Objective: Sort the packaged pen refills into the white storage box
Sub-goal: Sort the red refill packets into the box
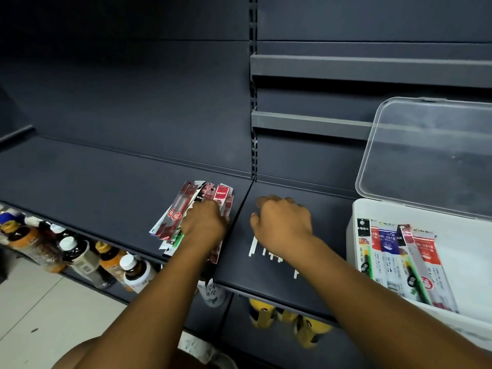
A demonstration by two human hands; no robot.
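Left hand (203,222) presses on the refill packs (186,211), grip unclear; right hand (282,222) rests clenched, empty, on the shelf (106,187) beside the box (354,235).

Dark shelf and its load

A dark grey shelf (106,182) carries a fanned pile of packaged pen refills (183,211) near its middle seam, a few loose white sticks (253,246) just right of it, and the open white storage box (354,235) at far right
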